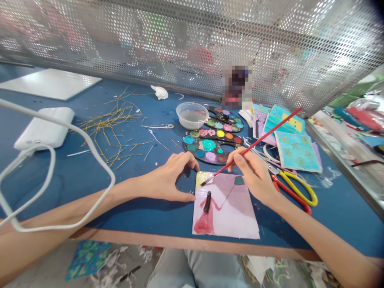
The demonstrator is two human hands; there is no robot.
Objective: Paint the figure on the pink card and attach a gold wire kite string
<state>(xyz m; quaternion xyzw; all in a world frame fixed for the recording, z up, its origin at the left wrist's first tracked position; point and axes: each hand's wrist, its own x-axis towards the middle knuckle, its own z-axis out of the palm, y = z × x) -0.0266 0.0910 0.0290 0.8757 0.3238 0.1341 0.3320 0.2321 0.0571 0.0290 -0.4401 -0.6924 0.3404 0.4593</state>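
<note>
My right hand pinches a red-handled paintbrush, its bristle tip touching the upper left corner of a pink painted card that lies on the blue table. The card shows a red and black figure. My left hand rests on the table at the card's left edge, fingers spread, thumb and index tip against the card. Just beyond both hands lies a black paint palette with wells of several colours.
A clear water bowl stands behind the palette. Painted turquoise cards lie at the right, red and yellow scissors beside my right wrist. Gold wire scraps, a white power bank with cable occupy the left. A perforated metal screen closes the back.
</note>
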